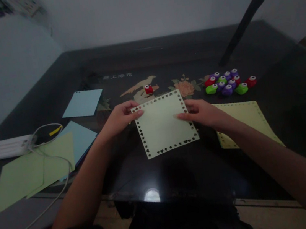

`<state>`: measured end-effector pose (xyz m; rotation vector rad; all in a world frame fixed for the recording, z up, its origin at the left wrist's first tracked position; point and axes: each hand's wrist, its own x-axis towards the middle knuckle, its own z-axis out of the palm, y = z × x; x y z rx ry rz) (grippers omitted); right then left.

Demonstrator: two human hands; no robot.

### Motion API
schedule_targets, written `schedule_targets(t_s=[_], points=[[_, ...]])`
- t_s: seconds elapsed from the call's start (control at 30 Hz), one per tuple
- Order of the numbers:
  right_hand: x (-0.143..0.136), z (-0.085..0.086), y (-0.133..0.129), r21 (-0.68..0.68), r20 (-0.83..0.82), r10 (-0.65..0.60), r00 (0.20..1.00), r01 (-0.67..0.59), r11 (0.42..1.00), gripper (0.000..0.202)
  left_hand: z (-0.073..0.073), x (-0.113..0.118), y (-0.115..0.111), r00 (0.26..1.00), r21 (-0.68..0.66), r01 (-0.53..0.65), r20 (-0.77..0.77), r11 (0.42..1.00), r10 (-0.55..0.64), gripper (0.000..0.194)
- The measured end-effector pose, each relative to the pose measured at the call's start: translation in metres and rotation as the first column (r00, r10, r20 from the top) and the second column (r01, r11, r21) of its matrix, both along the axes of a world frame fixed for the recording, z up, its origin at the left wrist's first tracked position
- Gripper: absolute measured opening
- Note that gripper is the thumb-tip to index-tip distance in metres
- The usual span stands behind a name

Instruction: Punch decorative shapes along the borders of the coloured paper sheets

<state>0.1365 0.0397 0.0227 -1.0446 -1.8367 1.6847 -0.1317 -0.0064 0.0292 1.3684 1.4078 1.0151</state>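
A pale green-yellow sheet of paper (163, 124) is held up over the dark table, slightly tilted. Small star and heart holes run along its edges on all sides. My left hand (123, 117) pinches its upper left corner, thumb on the front face. At the right edge my right hand (199, 113) grips it the same way, with the fingers behind hidden. Just beyond the sheet's top edge sits a small red craft punch (148, 89).
Several red, green and purple punches (227, 89) cluster at the right. Nearer lies a stack of yellow hole-edged paper (240, 116). On the left are a blue sheet (83, 103), green sheets (33, 168), a white power strip (7, 148) and its cable. A black stick-like object (245, 22) rises at the back right.
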Motion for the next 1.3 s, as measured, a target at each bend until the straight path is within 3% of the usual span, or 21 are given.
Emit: schedule_targets(t_s=[0.1,0.2,0.33,0.5,0.63,0.93,1.1,1.2,1.3], points=[[0.015,0.009,-0.016,-0.062,0.064,-0.016,0.998,0.020,0.998,0.031,-0.005,0.010,-0.002,0.990,0.013,-0.075,0.125,0.997,0.072,0.022],[0.032,0.012,-0.026,-0.051,0.065,-0.113,0.991,0.116,0.992,0.028,-0.013,0.023,-0.006,0.972,-0.002,-0.076,0.221,0.997,0.075,0.026],[0.049,0.007,-0.031,0.003,0.080,-0.242,0.967,0.243,0.970,0.028,-0.016,0.040,-0.015,0.967,-0.077,0.124,0.235,0.989,-0.103,0.027],[0.054,-0.005,-0.032,-0.013,0.052,-0.298,0.953,0.299,0.954,0.025,-0.013,0.053,-0.025,0.904,-0.192,0.426,0.044,0.884,-0.426,0.034],[0.053,-0.008,-0.033,-0.038,0.035,-0.289,0.957,0.290,0.956,0.028,-0.013,0.059,-0.030,0.871,-0.225,0.491,0.088,0.842,-0.484,0.029],[0.053,-0.005,-0.033,-0.027,0.077,-0.265,0.961,0.268,0.963,0.030,-0.013,0.063,-0.033,0.870,-0.213,0.488,0.192,0.846,-0.454,0.023],[0.058,0.006,-0.017,-0.025,0.036,-0.334,0.942,0.335,0.942,0.041,-0.015,0.062,-0.032,0.873,-0.209,0.454,0.297,0.866,-0.385,0.024],[0.054,0.016,0.005,-0.019,0.010,-0.267,0.964,0.267,0.964,0.046,-0.018,0.058,-0.028,0.904,-0.200,0.348,0.331,0.916,-0.271,0.024],[0.036,0.018,0.030,0.119,0.108,-0.162,0.981,0.149,0.982,0.048,-0.020,0.052,-0.021,0.942,-0.165,0.118,0.331,0.979,-0.058,0.024]])
